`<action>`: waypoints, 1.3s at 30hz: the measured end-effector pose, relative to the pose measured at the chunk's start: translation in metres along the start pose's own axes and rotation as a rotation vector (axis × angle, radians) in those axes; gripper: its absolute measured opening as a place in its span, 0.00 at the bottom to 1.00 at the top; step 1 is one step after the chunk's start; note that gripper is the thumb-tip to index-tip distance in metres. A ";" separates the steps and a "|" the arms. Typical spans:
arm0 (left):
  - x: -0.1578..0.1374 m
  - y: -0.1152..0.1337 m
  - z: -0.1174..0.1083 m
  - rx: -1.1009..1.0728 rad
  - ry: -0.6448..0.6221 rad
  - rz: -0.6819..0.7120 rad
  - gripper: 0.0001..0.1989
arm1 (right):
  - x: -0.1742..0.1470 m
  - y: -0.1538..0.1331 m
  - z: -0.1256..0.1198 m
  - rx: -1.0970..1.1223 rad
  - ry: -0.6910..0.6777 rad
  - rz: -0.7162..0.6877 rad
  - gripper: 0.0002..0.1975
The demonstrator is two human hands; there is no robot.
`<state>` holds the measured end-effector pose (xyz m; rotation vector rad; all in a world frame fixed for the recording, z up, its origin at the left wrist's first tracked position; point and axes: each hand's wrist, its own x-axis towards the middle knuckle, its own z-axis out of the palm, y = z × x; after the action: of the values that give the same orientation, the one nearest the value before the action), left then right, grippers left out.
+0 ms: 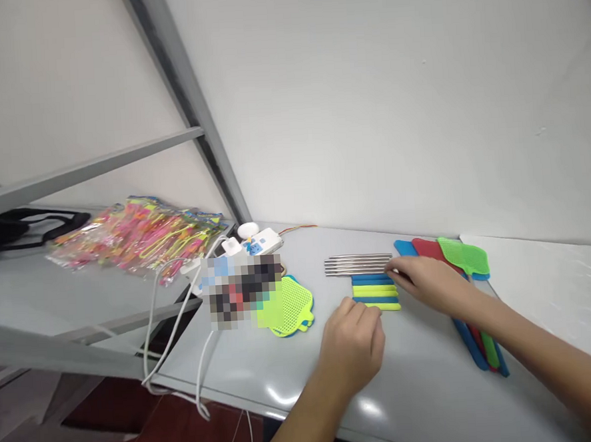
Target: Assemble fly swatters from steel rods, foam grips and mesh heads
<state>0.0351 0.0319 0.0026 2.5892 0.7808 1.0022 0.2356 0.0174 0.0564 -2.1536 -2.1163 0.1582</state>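
Several thin metal rods (355,264) lie side by side on the grey table. Just below them sits a row of blue and yellow plastic handles (374,291). My right hand (422,276) is closed, with thumb and forefinger pinched at the right end of the lower rods. My left hand (356,344) is curled closed beside the lower-left end of the handle row; what its fingers hold, if anything, is hidden. Yellow-green fly swatter heads (297,305) with a blue one beneath lie left of my hands. Assembled fly swatters (468,258) in blue, red and green lie under my right forearm.
Plastic-wrapped colourful packets (146,237) cover the shelf at left, near a black strap-like item (50,226). A white power strip (264,243) and loose white cables (154,323) lie at the table's left edge. A metal frame post (187,87) stands behind; a white sheet (554,278) lies right.
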 end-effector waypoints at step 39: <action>-0.026 0.003 -0.007 0.126 -0.143 -0.004 0.09 | -0.088 -0.012 0.005 0.609 0.517 0.011 0.07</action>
<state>0.0153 0.0150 -0.0054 2.7281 0.8364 0.7788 0.2217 -0.0706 0.0524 -1.6246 -1.5140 0.1903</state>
